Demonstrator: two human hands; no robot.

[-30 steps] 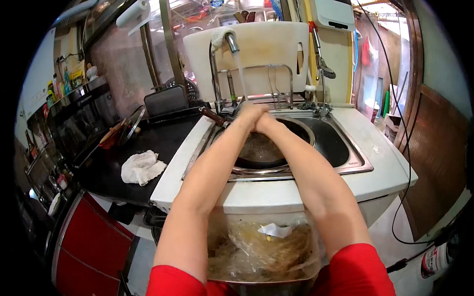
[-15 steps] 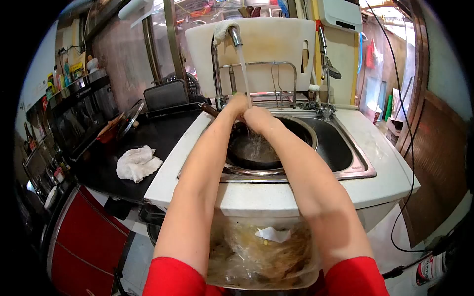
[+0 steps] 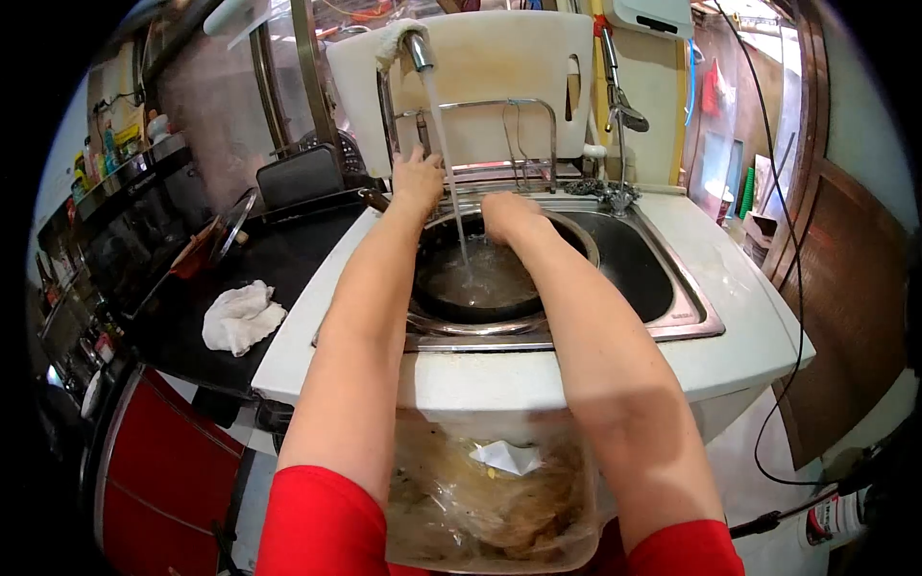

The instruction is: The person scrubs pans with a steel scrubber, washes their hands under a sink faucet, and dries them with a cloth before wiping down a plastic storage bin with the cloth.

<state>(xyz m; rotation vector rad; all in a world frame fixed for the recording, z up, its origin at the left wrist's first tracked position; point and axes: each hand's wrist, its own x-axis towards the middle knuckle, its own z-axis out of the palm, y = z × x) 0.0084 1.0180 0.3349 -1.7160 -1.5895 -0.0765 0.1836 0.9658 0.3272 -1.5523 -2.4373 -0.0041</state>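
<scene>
A dark pan [image 3: 528, 305] with water in it sits in the round left basin of the sink [image 3: 710, 322]. Its brown handle [image 3: 374, 200] sticks out at the far left. Water runs from the faucet [image 3: 419, 50] down into the pan. Behind the pan, by the base of the faucet and the metal rack [image 3: 519, 102], my left hand [image 3: 420, 182] reaches out with fingers apart. My right hand [image 3: 509, 217] is over the pan's far side, fingers curled together. Whatever those fingers may hold is hidden.
A white cloth [image 3: 242, 318] lies on the black counter at left, near a lidded reddish pot [image 3: 195, 252]. The white cutting board [image 3: 471, 72] stands behind the sink. Below the counter edge is a clear bin [image 3: 499, 514] with waste. A black cable [image 3: 799, 288] hangs at right.
My hands, together under the running water before, have parted. The left has moved back toward the rack and opened; the right stays over the pan's far side. The view has shifted slightly.
</scene>
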